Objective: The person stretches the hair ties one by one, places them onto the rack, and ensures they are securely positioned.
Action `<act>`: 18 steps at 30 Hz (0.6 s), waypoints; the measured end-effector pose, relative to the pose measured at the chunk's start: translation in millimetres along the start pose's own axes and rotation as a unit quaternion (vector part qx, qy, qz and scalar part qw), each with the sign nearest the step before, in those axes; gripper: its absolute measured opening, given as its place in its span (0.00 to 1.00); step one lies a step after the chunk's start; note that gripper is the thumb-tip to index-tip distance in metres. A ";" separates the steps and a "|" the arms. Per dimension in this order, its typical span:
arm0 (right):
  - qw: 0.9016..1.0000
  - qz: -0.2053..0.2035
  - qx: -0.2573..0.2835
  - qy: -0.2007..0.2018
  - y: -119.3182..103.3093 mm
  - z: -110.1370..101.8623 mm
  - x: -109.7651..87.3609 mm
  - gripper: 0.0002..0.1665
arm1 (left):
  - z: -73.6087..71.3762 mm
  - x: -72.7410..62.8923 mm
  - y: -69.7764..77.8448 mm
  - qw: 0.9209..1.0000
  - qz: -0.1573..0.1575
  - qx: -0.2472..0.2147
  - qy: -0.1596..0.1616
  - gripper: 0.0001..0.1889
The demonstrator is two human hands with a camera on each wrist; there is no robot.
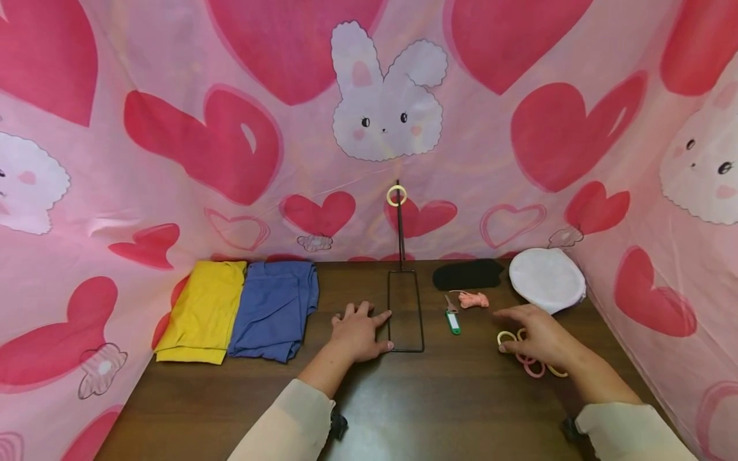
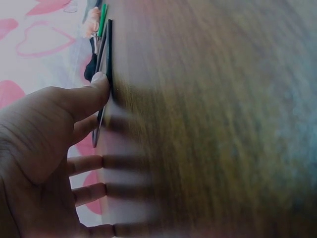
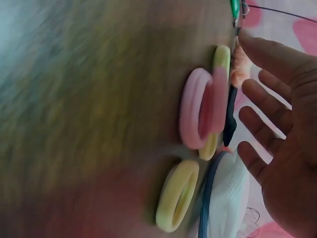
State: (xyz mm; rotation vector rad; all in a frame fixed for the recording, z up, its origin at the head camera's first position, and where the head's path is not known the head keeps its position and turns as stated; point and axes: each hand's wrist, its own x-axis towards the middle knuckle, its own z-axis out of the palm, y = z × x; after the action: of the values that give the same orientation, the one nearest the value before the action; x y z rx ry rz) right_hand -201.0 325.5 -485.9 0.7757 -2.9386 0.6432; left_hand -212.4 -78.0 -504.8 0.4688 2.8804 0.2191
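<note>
A black wire stand (image 1: 421, 314) has a flat rectangular base on the table and an upright rod, with a pale yellow hair tie (image 1: 389, 200) hung near its top. My left hand (image 1: 356, 334) rests at the base's left side, thumb and index finger touching the wire and the other fingers spread on the wood. Above a loose group of hair ties hovers my right hand (image 1: 539, 336), fingers extended and apart from them in the right wrist view. Among these are pink hair ties (image 3: 188, 111) and a yellow hair tie (image 3: 165, 213); the hand partly covers the group in the head view.
Folded yellow cloth (image 1: 202, 314) and blue cloth (image 1: 271, 310) lie at left. Right of the stand are a key with a green tag (image 1: 453, 321), a coral cord bundle (image 1: 474, 299), a black flat item (image 1: 467, 274) and a round white pouch (image 1: 546, 278). Printed fabric (image 1: 369, 179) walls the table.
</note>
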 end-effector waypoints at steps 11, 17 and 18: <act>0.998 0.021 -0.049 -0.029 4.1 2.5 -6.0 0.34 | -0.8 -0.7 0.6 1.000 -0.002 -0.001 -0.004 0.39; 0.997 0.021 -0.065 -0.027 3.0 4.5 -3.5 0.27 | -2.1 -1.4 1.1 1.000 0.000 -0.005 -0.003 0.39; 0.997 0.022 -0.066 -0.027 2.5 4.6 -3.1 0.26 | -2.1 -1.5 1.2 1.000 0.000 -0.005 -0.004 0.39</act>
State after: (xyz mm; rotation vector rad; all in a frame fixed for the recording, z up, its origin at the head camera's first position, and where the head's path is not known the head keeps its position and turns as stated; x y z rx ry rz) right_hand -199.2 327.2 -491.5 0.7304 -3.0172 0.4327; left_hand -211.1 -77.6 -502.3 0.4680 2.8703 0.2311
